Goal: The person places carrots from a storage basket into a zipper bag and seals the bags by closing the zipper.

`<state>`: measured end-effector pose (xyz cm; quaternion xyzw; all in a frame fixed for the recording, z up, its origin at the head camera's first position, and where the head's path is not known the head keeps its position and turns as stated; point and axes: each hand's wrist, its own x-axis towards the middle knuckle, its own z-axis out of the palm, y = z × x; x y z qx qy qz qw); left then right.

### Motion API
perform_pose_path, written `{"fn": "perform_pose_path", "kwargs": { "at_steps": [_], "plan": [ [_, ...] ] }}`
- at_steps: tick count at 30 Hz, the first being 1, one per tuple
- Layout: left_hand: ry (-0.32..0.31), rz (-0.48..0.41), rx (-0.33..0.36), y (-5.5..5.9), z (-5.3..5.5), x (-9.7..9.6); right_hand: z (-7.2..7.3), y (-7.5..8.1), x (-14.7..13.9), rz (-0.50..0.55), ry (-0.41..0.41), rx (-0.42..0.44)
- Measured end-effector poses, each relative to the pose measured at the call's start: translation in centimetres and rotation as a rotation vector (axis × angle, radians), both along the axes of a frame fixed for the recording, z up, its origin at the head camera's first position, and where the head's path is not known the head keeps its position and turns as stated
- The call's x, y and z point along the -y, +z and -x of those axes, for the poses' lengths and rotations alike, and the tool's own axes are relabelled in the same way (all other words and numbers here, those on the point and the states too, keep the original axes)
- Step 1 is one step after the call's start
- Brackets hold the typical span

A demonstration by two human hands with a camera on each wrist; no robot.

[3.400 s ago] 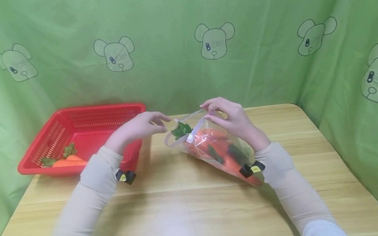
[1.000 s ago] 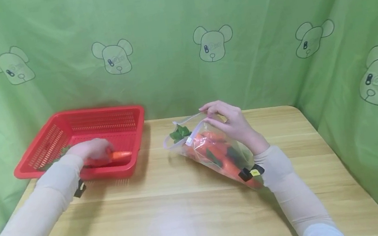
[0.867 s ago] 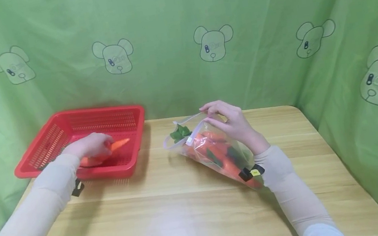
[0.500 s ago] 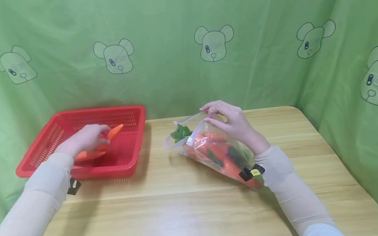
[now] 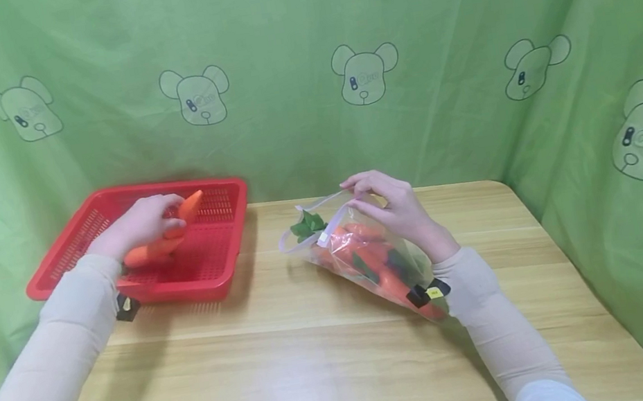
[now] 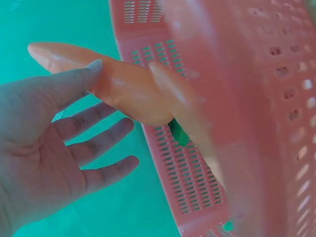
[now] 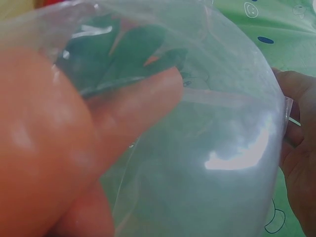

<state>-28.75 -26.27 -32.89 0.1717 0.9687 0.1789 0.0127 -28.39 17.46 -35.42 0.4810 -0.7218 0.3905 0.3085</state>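
A carrot [image 5: 191,207] juts tip-outward from the pinching grip of the left hand [image 5: 142,223], over the red basket [image 5: 222,283] holding another carrot [image 5: 147,255], while the right hand [image 5: 390,202] pinches the mouth of a clear bag [image 5: 334,222] of carrots [image 5: 393,280].

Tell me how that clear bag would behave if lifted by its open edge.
The clear bag looks floppy, since its thin film bends and creases. It would probably sag unevenly, as carrots bulge inside it. With its mouth gaping and green leaves at the opening, something might spill if tipped.
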Motion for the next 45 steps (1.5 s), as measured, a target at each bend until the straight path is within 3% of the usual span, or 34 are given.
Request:
{"fn": "perform_pose_path", "kwargs": {
  "at_steps": [7,28,45],
  "plan": [
    [0.04,-0.04,0.012,0.9,0.0,0.2,0.0,0.0,0.0,-0.006,0.004,-0.005],
    [0.076,-0.193,-0.062,5.0,-0.7,-1.1,-0.2,0.2,0.0,-0.01,-0.011,0.016],
    [0.01,-0.275,-0.131,6.2,-1.1,-4.4,-0.1,0.3,-0.2,-0.01,-0.013,0.012]
  ]
}}
